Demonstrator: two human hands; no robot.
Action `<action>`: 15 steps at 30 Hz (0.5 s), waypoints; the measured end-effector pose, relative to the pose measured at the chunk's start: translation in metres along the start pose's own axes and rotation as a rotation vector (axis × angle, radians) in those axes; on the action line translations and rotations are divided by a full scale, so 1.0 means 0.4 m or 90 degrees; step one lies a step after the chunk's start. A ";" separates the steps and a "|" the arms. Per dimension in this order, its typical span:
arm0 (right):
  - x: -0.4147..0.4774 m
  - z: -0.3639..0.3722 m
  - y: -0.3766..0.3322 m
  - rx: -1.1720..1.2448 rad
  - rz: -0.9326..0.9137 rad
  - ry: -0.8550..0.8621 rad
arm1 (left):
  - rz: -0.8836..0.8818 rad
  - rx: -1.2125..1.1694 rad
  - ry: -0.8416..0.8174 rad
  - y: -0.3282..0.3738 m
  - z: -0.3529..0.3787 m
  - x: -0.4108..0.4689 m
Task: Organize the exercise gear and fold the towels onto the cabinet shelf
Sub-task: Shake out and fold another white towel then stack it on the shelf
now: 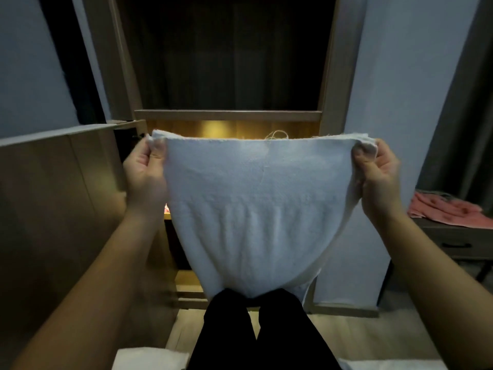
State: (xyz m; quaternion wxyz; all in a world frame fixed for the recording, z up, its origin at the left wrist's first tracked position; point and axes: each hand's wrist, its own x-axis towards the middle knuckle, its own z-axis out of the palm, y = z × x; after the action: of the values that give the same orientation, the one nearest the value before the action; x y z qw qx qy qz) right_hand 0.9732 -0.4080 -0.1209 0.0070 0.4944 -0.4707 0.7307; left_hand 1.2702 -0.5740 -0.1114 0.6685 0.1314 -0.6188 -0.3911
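In front of the open cabinet (229,114) | left hand (145,172) and right hand (378,177) each pinch a top corner of the white towel (248,209) | held taut, hanging over the knees, likely squaring it for folding.

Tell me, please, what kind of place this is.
Probably a bedroom at home: a tall wooden cabinet with a lit shelf, a drawer table with a pink cloth, a curtain, and a white towel held up for folding.
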 end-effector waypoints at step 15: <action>-0.052 -0.024 -0.182 0.058 -0.100 -0.030 | 0.061 -0.016 0.048 0.155 -0.047 -0.023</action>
State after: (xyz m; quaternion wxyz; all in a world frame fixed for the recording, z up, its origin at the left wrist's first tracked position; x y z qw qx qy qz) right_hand 1.0118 -0.3513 -0.0871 0.0306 0.5464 -0.3971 0.7367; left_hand 1.3108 -0.5326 -0.0811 0.7107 0.1084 -0.5939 -0.3611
